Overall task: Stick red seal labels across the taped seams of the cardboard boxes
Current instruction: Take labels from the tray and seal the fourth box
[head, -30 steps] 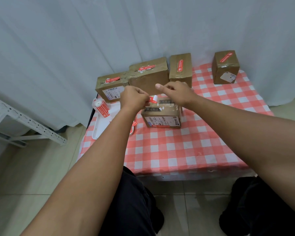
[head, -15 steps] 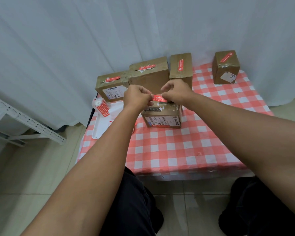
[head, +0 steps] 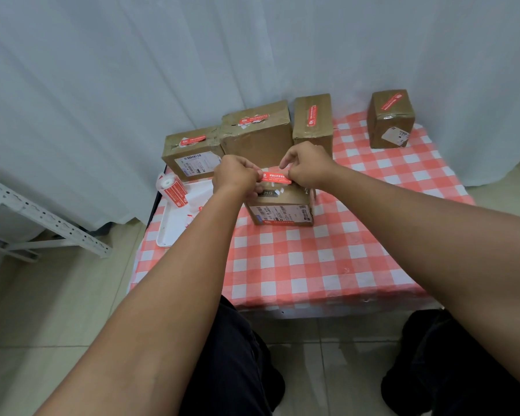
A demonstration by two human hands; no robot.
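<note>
Left hand (head: 236, 175): my fingers curled, pinching the left end of the red label (head: 275, 177).
Right hand (head: 306, 168): thumb & fingertips pinching the label's right end, other fingers bent loosely above it.
Label: stretched flat btwn both hands, printed side up, just over the top of the near box (head: 281, 207). Can't tell if it's touching the box top yet.
Near box: sits on the checked cloth (head: 312, 265), middle of the table, shipping sticker w/ barcode on the side facing me. Top partly hidden by my hands.
Far boxes: three in a row along the curtain (head: 132, 70), left box (head: 189, 153), middle box (head: 257, 135), tall narrow box (head: 312, 120). Each has a red label on top.
Far-right box (head: 391, 120): stands apart from the row, near the far right corner, red label on top, white sticker on its side.
Label roll (head: 172, 190): lies at the far end of the white tray (head: 168, 232), left of the near box.
Tray: left edge of the table, a few red & white scraps on it, partly behind my left arm.
</note>
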